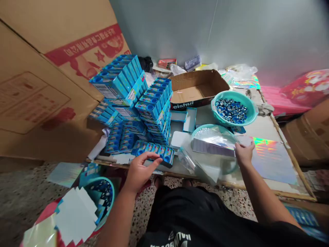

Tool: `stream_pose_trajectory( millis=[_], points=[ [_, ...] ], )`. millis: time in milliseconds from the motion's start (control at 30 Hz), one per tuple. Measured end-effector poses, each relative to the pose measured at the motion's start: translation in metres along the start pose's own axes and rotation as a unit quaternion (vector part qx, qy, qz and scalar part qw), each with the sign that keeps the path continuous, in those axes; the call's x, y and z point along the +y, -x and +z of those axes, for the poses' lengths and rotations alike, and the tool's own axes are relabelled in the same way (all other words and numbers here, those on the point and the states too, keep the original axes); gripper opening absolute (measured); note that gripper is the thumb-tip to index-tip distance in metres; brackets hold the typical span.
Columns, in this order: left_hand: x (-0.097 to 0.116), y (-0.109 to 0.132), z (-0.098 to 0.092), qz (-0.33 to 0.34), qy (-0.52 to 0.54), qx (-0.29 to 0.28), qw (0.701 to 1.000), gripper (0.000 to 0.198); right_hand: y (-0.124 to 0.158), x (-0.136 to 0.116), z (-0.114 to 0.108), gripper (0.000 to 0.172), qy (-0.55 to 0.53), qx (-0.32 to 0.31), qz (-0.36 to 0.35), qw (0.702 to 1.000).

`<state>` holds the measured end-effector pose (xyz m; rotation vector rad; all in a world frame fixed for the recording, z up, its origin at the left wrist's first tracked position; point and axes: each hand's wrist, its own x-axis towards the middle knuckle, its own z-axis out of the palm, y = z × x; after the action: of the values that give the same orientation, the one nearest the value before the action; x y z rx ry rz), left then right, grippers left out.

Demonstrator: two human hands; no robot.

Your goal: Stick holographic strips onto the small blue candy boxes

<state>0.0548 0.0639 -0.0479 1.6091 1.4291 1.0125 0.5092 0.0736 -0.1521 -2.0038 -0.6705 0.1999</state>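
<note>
My left hand (pixel 142 168) is at the near edge of a blue display tray (pixel 168 164) that holds several small blue boxes (pixel 156 149). Its thumb and forefinger come together in a pinch by the tray; what lies between them, if anything, does not show. My right hand (pixel 244 152) is closed on a small white card (pixel 244 140). Left of that hand, a stack of cards (pixel 213 148) rests under clear plastic film (pixel 214 133) in a turquoise basket (pixel 196 129). A white card-like piece (pixel 180 139) lies between the tray and the basket.
Tall stacks of filled blue trays (pixel 156 116) stand at left, beside large cartons (pixel 48 103). A turquoise basket (pixel 253 115) of shiny blue pieces and an open brown box (pixel 197 87) are behind. Holographic sheets (pixel 272 161) lie at right; a bucket (pixel 111 192) stands below left.
</note>
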Motion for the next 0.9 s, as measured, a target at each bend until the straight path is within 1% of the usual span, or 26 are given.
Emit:
stream_pose_trajectory(
  millis=[33,67,100,133,167,200,233,267,300,333,367,400,433,467,533,567,633,700,733,800,833,900],
  points=[
    [-0.002,-0.006,-0.004,0.001,-0.015,-0.002,1.0,0.023,0.007,-0.001,-0.002,0.087,0.032,0.023,-0.046,0.998],
    [-0.002,-0.011,-0.007,0.004,-0.023,-0.006,1.0,0.024,0.018,-0.006,-0.004,0.088,0.051,0.042,-0.098,0.993],
    [-0.003,-0.017,-0.009,0.007,-0.025,-0.013,1.0,0.024,0.034,-0.015,-0.005,0.086,0.056,0.049,-0.152,0.986],
    [-0.003,-0.022,-0.01,0.009,-0.023,-0.023,0.999,0.025,0.053,-0.026,-0.006,0.08,0.041,0.035,-0.205,0.977],
    [-0.003,-0.028,-0.01,0.011,-0.02,-0.037,0.999,0.025,0.075,-0.039,-0.005,0.076,-0.004,0.001,-0.228,0.974],
    [-0.003,-0.033,-0.01,0.014,-0.018,-0.053,0.998,0.025,0.099,-0.053,-0.002,0.07,-0.061,-0.064,-0.222,0.971],
    [-0.004,-0.038,-0.01,0.016,-0.019,-0.073,0.997,0.024,0.124,-0.068,0.002,0.063,-0.121,-0.15,-0.201,0.96],
    [-0.005,-0.042,-0.01,0.02,-0.022,-0.093,0.995,0.024,0.149,-0.083,0.008,0.056,-0.171,-0.246,-0.174,0.938],
    [-0.005,-0.046,-0.011,0.025,-0.026,-0.113,0.993,0.023,0.173,-0.098,0.015,0.052,-0.202,-0.339,-0.153,0.906],
    [-0.006,-0.05,-0.012,0.03,-0.028,-0.131,0.99,0.023,0.194,-0.111,0.023,0.052,-0.22,-0.406,-0.14,0.876],
    [-0.007,-0.053,-0.012,0.035,-0.026,-0.15,0.988,0.023,0.212,-0.122,0.03,0.056,-0.229,-0.44,-0.136,0.858],
    [-0.008,-0.055,-0.013,0.041,-0.021,-0.171,0.984,0.022,0.227,-0.131,0.038,0.059,-0.233,-0.456,-0.137,0.848],
    [-0.009,-0.058,-0.014,0.047,-0.014,-0.195,0.98,0.022,0.24,-0.138,0.044,0.059,-0.232,-0.453,-0.147,0.848],
    [-0.011,-0.06,-0.015,0.054,-0.006,-0.22,0.974,0.022,0.25,-0.143,0.049,0.053,-0.227,-0.438,-0.163,0.854],
    [-0.015,-0.064,-0.015,0.069,0.002,-0.264,0.962,0.021,0.267,-0.148,0.058,0.029,-0.214,-0.392,-0.189,0.874],
    [-0.019,-0.066,-0.015,0.078,0.001,-0.278,0.957,0.021,0.274,-0.147,0.062,0.023,-0.208,-0.367,-0.192,0.886],
    [-0.028,-0.071,-0.012,0.104,-0.017,-0.296,0.95,0.022,0.289,-0.142,0.071,0.024,-0.204,-0.314,-0.163,0.913],
    [-0.038,-0.078,-0.005,0.129,-0.041,-0.316,0.939,0.022,0.304,-0.133,0.081,0.023,-0.211,-0.256,-0.099,0.938],
    [-0.043,-0.08,0.0,0.138,-0.052,-0.329,0.933,0.021,0.31,-0.129,0.086,0.022,-0.217,-0.231,-0.063,0.946],
    [-0.052,-0.084,0.01,0.146,-0.063,-0.345,0.925,0.021,0.319,-0.119,0.095,0.026,-0.244,-0.192,-0.001,0.951],
    [-0.055,-0.085,0.015,0.145,-0.065,-0.345,0.925,0.021,0.321,-0.116,0.099,0.032,-0.259,-0.18,0.018,0.949],
    [-0.059,-0.086,0.022,0.144,-0.07,-0.342,0.926,0.023,0.322,-0.11,0.104,0.044,-0.272,-0.167,0.026,0.947]
  ],
)
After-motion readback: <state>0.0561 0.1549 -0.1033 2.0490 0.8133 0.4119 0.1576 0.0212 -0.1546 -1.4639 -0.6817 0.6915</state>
